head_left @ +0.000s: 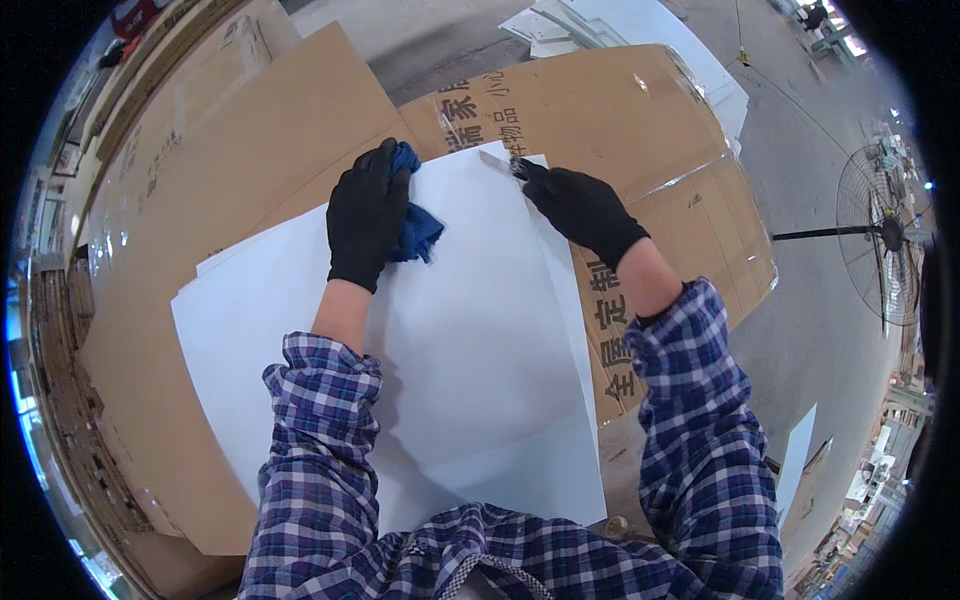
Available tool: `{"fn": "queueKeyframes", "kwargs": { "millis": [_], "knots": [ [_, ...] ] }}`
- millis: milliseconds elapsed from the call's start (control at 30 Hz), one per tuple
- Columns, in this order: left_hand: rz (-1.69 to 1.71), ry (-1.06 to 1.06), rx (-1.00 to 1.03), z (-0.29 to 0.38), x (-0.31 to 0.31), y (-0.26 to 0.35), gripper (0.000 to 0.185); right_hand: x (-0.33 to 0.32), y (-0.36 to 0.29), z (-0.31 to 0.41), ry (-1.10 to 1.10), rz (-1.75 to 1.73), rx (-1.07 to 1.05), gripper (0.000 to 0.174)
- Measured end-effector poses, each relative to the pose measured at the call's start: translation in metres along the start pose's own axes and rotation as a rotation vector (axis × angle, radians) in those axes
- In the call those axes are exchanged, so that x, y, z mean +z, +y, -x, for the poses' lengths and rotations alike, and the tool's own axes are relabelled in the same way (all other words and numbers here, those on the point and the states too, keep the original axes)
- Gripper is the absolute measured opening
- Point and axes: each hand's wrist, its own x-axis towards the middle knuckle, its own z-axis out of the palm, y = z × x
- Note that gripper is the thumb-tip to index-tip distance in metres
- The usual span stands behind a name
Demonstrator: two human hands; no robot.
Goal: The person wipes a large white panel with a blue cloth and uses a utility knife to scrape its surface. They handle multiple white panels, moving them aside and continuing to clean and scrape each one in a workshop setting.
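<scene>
My left hand [369,214], in a black glove, presses a blue cloth [418,234] against the top of a white panel [480,322]. Part of the cloth shows above the fingers and part below the palm. Gloved in black too, my right hand [577,208] grips a flat metal blade [495,161], perhaps a scraper or knife. Its handle is mostly hidden in the fist. The blade lies close over the panel's far right corner; whether it touches is unclear. Edges of other white panels show beneath, slightly out of line with the top one.
Under the panels are flattened cardboard sheets [300,127] and a printed cardboard piece [675,172] with clear tape. More white panels [637,30] lie beyond. A caged fan [885,232] stands at the right on the concrete floor [772,315]. Stacked cardboard [64,360] lines the left.
</scene>
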Motion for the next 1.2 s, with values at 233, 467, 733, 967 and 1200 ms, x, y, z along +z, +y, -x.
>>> {"fn": "queueKeyframes", "kwargs": {
  "millis": [233,467,733,967,1200],
  "knots": [
    [-0.037,-0.069,-0.058,-0.004,-0.013,0.015,0.039,-0.007,0.007,-0.008,-0.074,0.081,-0.036,0.028],
    [-0.08,-0.062,-0.03,0.0,-0.009,0.017,0.039,-0.012,0.004,-0.007,-0.154,0.113,0.0,0.032],
    [-0.097,-0.076,-0.014,-0.005,-0.011,0.019,0.039,0.004,0.027,-0.043,0.089,0.028,-0.047,0.034],
    [-0.092,0.018,0.039,0.001,0.002,0.002,0.039,0.013,0.086,-0.026,0.522,-0.941,0.222,0.033],
    [0.123,-0.012,0.46,0.0,-0.012,0.062,0.032,-0.013,0.06,0.044,0.19,-1.498,0.553,0.031]
  ]
}}
